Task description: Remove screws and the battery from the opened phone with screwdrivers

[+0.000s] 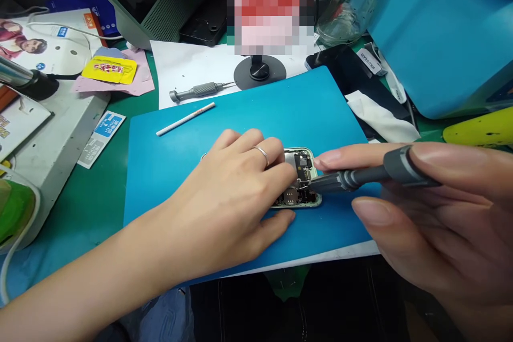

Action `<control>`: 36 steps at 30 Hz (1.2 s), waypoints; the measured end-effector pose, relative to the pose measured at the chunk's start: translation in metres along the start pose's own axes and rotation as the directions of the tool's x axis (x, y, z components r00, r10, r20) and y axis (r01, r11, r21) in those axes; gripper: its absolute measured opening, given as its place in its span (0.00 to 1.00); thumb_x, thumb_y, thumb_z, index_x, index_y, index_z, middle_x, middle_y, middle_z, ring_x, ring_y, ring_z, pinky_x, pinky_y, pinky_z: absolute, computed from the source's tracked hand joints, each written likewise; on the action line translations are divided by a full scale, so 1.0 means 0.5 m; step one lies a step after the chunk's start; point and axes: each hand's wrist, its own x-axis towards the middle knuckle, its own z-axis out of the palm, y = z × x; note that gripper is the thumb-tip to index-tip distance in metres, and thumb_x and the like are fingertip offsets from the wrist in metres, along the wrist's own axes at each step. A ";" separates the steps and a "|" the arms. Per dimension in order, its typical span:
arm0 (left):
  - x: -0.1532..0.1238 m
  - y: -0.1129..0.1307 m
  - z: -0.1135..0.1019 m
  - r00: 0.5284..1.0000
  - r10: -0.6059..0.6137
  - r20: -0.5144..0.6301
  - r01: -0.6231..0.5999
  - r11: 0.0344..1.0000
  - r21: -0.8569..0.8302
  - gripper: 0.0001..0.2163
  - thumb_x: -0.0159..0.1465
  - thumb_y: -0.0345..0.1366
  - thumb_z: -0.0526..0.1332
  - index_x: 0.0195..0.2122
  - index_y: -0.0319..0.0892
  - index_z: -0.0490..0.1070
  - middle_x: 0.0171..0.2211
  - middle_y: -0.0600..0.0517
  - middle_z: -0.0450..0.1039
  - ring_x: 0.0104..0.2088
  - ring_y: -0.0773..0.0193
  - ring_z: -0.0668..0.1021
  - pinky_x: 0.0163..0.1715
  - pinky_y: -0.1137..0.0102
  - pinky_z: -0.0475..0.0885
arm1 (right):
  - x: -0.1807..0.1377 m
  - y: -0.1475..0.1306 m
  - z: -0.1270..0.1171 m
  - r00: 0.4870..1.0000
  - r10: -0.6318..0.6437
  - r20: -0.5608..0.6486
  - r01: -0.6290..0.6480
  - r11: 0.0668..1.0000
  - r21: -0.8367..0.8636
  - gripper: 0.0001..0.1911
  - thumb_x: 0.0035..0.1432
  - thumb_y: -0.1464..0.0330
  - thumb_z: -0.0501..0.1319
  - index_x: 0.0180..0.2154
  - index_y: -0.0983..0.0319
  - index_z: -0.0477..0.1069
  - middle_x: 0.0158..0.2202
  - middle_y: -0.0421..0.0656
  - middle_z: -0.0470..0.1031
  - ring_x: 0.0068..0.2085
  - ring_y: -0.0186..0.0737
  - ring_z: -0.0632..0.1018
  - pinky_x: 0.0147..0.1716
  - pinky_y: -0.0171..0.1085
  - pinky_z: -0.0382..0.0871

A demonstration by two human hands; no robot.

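Observation:
An opened smartphone (291, 197) lies on the blue mat (176, 171), its circuit board and metal parts exposed inside a pale green frame. Over its left part rests my left hand (244, 187), fingers curled onto the phone and thumb along the near edge; a ring is on one finger. My right hand (433, 214) grips a dark grey precision screwdriver (360, 176) by its handle and cap. The screwdriver slants left, and its tip reaches the phone's inner parts beside my left fingertips. My left hand and the phone's covered half hide each other's contact.
A second screwdriver (200, 90) lies on white paper (168, 69) behind the mat. A white stick (185, 119) lies on the mat. Behind are a round stand base (259, 72), a glass jar (350, 5) and a monitor-like device (156, 0). White cloth (380, 117) lies right.

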 end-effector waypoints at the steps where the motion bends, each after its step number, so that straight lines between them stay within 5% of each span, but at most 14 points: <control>1: 0.000 -0.001 0.002 1.000 -0.001 0.000 0.001 1.000 -0.009 0.08 0.73 0.40 0.62 0.44 0.43 0.78 0.42 0.45 0.76 0.39 0.53 0.71 0.38 0.56 0.59 | 0.002 0.000 0.000 1.000 -0.018 0.013 0.018 1.000 0.026 0.31 0.62 0.75 0.66 0.64 0.47 0.77 0.53 0.35 0.87 0.48 0.48 0.89 0.54 0.40 0.88; 3: -0.001 -0.003 0.004 1.000 -0.004 -0.004 0.004 1.000 -0.028 0.08 0.73 0.40 0.62 0.43 0.42 0.78 0.41 0.46 0.76 0.39 0.53 0.70 0.37 0.55 0.59 | 0.004 -0.002 0.000 0.999 -0.048 0.022 0.046 0.997 0.062 0.33 0.60 0.78 0.67 0.64 0.50 0.77 0.54 0.37 0.86 0.49 0.49 0.89 0.55 0.42 0.88; 8: 0.002 -0.008 0.006 1.000 0.001 -0.024 -0.002 0.998 -0.056 0.09 0.71 0.41 0.64 0.42 0.42 0.79 0.40 0.47 0.75 0.37 0.55 0.69 0.37 0.55 0.59 | 0.006 -0.009 0.003 0.999 0.031 -0.034 -0.030 0.999 0.019 0.46 0.58 0.79 0.69 0.71 0.38 0.67 0.54 0.31 0.86 0.43 0.46 0.89 0.52 0.47 0.89; 12: 0.000 -0.008 0.002 0.999 0.012 -0.032 -0.014 0.998 -0.059 0.11 0.69 0.45 0.65 0.42 0.41 0.79 0.38 0.48 0.75 0.36 0.55 0.69 0.38 0.56 0.59 | 0.018 -0.005 0.004 0.994 -0.105 -0.037 0.105 0.994 0.003 0.48 0.56 0.80 0.72 0.72 0.41 0.67 0.51 0.35 0.87 0.41 0.47 0.90 0.50 0.45 0.90; 17: -0.002 -0.021 -0.003 0.998 0.050 -0.048 -0.052 0.998 -0.037 0.12 0.69 0.46 0.65 0.41 0.42 0.79 0.39 0.47 0.76 0.37 0.55 0.71 0.40 0.57 0.59 | 0.032 0.005 0.003 0.981 -0.191 0.039 0.188 0.980 0.063 0.35 0.63 0.77 0.68 0.68 0.49 0.73 0.51 0.41 0.87 0.41 0.46 0.90 0.48 0.41 0.89; 21: 0.001 -0.041 -0.001 0.990 0.127 -0.056 -0.129 0.991 -0.025 0.11 0.70 0.45 0.65 0.43 0.43 0.79 0.41 0.48 0.76 0.39 0.55 0.73 0.41 0.57 0.59 | 0.043 0.008 0.013 0.973 -0.230 0.011 0.229 0.970 0.076 0.40 0.59 0.82 0.68 0.69 0.49 0.72 0.51 0.42 0.87 0.34 0.44 0.89 0.43 0.42 0.90; 25: 0.003 -0.047 0.004 0.989 0.139 -0.057 -0.139 0.990 -0.005 0.10 0.70 0.43 0.65 0.43 0.42 0.79 0.41 0.49 0.76 0.40 0.55 0.73 0.41 0.58 0.58 | 0.042 0.003 0.027 0.970 -0.210 -0.122 0.217 0.975 0.045 0.42 0.56 0.80 0.72 0.67 0.44 0.73 0.47 0.42 0.87 0.39 0.48 0.89 0.34 0.42 0.89; 31: 0.003 -0.042 0.007 0.987 0.145 -0.065 -0.145 0.989 0.003 0.10 0.71 0.44 0.65 0.41 0.42 0.79 0.39 0.49 0.76 0.39 0.55 0.72 0.41 0.58 0.58 | 0.015 -0.018 0.045 0.992 -0.030 -0.124 0.042 0.995 0.095 0.34 0.55 0.61 0.79 0.62 0.45 0.75 0.53 0.46 0.85 0.55 0.60 0.86 0.47 0.56 0.88; 36: 0.003 -0.041 0.008 0.989 0.139 -0.056 -0.141 0.990 -0.028 0.10 0.72 0.43 0.64 0.42 0.42 0.80 0.39 0.49 0.76 0.38 0.56 0.72 0.40 0.58 0.58 | 0.023 -0.013 0.043 0.989 -0.015 -0.147 0.027 0.996 0.080 0.30 0.56 0.60 0.78 0.59 0.48 0.76 0.53 0.46 0.85 0.58 0.59 0.85 0.48 0.56 0.88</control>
